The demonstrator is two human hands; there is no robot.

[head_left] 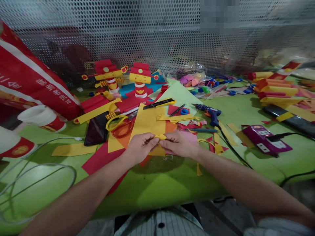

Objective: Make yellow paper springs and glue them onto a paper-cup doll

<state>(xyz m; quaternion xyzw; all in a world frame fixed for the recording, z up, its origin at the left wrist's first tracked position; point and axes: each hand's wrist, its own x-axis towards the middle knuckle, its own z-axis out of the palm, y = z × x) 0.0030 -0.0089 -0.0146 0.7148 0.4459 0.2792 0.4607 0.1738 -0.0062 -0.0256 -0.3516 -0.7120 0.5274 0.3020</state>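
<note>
Between the fingertips of both hands is a small yellow paper piece (160,136), apparently folded. My left hand (143,146) pinches its left end, thumb toward me. My right hand (180,143) pinches the other end. Beneath them lies a sheet of yellow paper (147,119) on top of red and orange sheets. A black and yellow utility knife (159,103) rests across the sheet's far end, with yellow strips (178,118) nearby. Left of the sheet are yellow-handled scissors (115,124) and red-handled scissors (123,129). The piece's exact shape is partly hidden by my fingers.
Two paper figures in red hats (140,78) stand behind. A blue glue gun (209,113) and a purple power strip (267,140) with cords are at right. Left are a phone (95,128), a white cable (71,167), paper cups (40,118) and a red bag (31,72).
</note>
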